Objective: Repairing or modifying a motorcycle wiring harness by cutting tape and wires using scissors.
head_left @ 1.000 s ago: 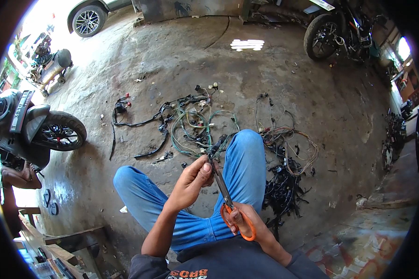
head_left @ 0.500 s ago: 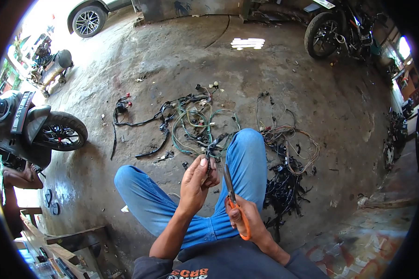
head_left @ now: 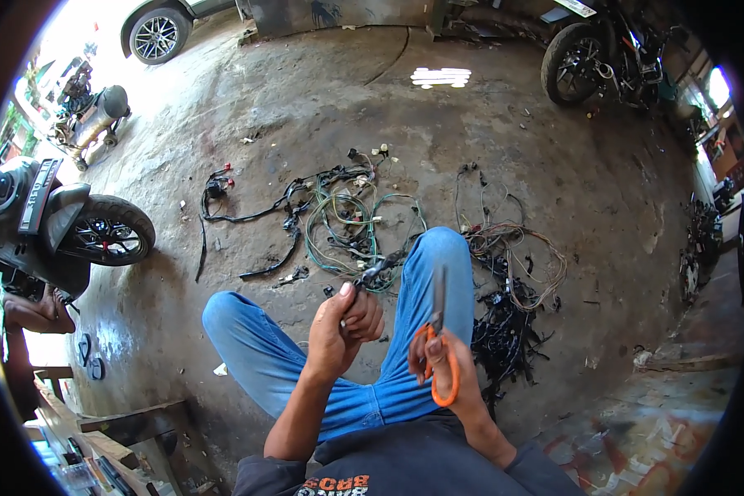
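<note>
My left hand (head_left: 343, 326) is closed around a dark, twisted wire harness (head_left: 374, 271) held up between my knees. My right hand (head_left: 453, 364) grips orange-handled scissors (head_left: 441, 388), their long metal blades pointing up and slightly blurred, apart from the harness. On the concrete floor (head_left: 603, 231) beyond my legs lie loops of green and pale wires (head_left: 329, 219) with black taped runs and connectors, a bundle of brown wires (head_left: 554, 256) at the right and a tangled black heap (head_left: 504, 347) beside my right leg.
A scooter (head_left: 50, 215) stands at the left, a person's bare limbs (head_left: 37, 314) behind it and sandals (head_left: 97, 368) nearby. A car wheel (head_left: 153, 41) and a wheeled compressor (head_left: 99, 116) are farther back, a motorbike (head_left: 574, 62) at upper right, a wooden bench (head_left: 128, 422) at lower left.
The scissor blades have moved right, away from the harness where they were a second ago, and my right hand has risen. My left hand has shifted a little left, still holding the harness.
</note>
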Tool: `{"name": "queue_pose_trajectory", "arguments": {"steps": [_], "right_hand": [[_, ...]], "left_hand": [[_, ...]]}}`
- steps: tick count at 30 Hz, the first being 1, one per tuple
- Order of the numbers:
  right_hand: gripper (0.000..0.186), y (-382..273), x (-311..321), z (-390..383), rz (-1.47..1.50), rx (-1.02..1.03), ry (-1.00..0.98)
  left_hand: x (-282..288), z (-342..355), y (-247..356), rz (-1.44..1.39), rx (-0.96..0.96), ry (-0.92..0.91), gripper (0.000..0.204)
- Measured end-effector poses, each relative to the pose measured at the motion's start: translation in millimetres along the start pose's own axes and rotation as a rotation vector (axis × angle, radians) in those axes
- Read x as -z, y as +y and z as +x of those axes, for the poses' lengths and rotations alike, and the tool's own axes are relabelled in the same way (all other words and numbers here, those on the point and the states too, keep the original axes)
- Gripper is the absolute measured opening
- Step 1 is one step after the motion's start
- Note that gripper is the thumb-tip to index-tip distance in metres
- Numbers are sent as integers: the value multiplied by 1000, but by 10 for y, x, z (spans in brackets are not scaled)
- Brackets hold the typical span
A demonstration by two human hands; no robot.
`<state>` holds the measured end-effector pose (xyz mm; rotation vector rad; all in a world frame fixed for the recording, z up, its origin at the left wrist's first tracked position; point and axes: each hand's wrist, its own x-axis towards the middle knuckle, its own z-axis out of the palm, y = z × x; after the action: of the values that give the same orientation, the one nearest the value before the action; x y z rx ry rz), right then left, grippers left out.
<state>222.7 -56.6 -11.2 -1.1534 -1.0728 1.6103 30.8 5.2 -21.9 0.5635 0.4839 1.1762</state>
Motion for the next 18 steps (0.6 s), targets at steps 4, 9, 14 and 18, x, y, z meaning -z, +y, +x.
{"name": "queue_pose_trajectory", "arguments": {"steps": [4, 9, 14, 18], "right_hand": [[19, 27, 81, 269, -148, 258, 272], [24, -216, -77, 631, -140, 427, 340], [31, -23, -253, 825, 106, 299, -66], [36, -84, -402, 757, 289, 174, -86]], "left_hand": [[23, -125, 255, -63, 98, -37, 49], [195, -186, 527, -109, 269, -74, 50], [270, -214, 762, -335, 401, -140, 52], [435, -122, 838, -468, 152, -84, 54]]}}
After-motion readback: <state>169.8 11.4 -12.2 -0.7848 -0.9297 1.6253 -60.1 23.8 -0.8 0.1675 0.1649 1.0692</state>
